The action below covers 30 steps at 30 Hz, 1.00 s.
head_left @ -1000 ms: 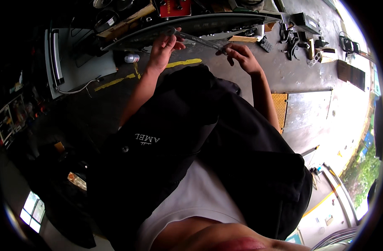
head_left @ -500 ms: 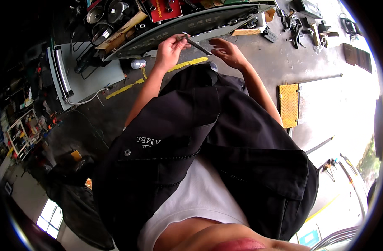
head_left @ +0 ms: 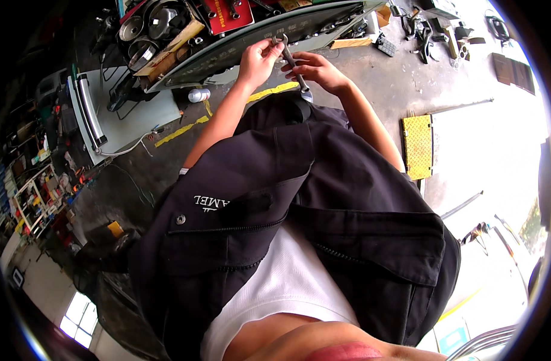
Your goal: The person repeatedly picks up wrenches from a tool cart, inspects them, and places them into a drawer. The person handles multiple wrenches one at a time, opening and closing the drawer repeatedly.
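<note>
And here's the wrench [head_left: 299, 83], slanting between both hands in front of the person's dark jacket [head_left: 245, 159], one open-ended head up, the other end down by the jacket's edge! Look at the left hand [head_left: 257, 65]: a narrow grip there, thumb and fingers pinched together at the upper head. Over on the right, the right hand [head_left: 321, 73] has its fingers bent about the shaft, thumb against it, so that grip holds the wrench too. Just beyond the hands runs a long grey panel [head_left: 218, 62], and behind it sit a flat red item [head_left: 230, 18] and round metal parts [head_left: 162, 18]. Down on the floor [head_left: 377, 84], a white bottle [head_left: 198, 95] lies near the yellow line [head_left: 182, 130], left of the left forearm; off to the right, well apart, a yellow plate [head_left: 418, 147].
</note>
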Motion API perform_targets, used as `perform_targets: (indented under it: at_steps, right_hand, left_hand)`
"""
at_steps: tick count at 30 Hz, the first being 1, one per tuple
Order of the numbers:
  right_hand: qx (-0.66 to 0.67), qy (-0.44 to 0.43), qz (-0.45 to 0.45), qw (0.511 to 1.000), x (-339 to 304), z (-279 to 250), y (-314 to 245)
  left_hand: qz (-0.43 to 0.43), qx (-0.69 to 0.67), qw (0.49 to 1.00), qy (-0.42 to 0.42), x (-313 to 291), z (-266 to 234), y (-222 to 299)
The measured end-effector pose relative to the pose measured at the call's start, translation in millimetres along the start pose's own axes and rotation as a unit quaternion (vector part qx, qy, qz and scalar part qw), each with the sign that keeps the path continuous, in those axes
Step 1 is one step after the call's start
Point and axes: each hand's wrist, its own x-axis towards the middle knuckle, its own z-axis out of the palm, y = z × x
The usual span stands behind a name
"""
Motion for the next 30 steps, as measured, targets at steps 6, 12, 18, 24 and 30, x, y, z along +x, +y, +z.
perform_targets:
  at_steps: [6, 12, 18, 24, 30]
  right_hand:
    - [0.141, 0.029, 0.044, 0.989, 1.0, -8.7, 0.7]
    - [0.165, 0.148, 0.015, 0.975, -3.6, -3.8, -2.7]
    - [-0.04, 0.22, -0.043, 0.974, 2.7, -7.6, 4.4]
    - [-0.215, 0.234, -0.117, 0.941, 19.5, -0.9, -3.1]
    - [-0.298, 0.192, -0.217, 0.91, 40.2, 21.4, -21.4]
  left_hand:
    - [-0.068, -0.089, 0.992, -0.057, 8.6, -0.8, -21.8]
    - [0.053, 0.417, 0.907, 0.025, -13.2, -19.5, -87.0]
    - [0.057, 0.46, 0.886, 0.023, -22.7, -23.1, -119.2]
    - [0.089, 0.497, 0.861, 0.068, -28.4, -19.3, -116.6]
    - [0.103, 0.507, 0.852, 0.085, -42.7, -12.5, -112.8]
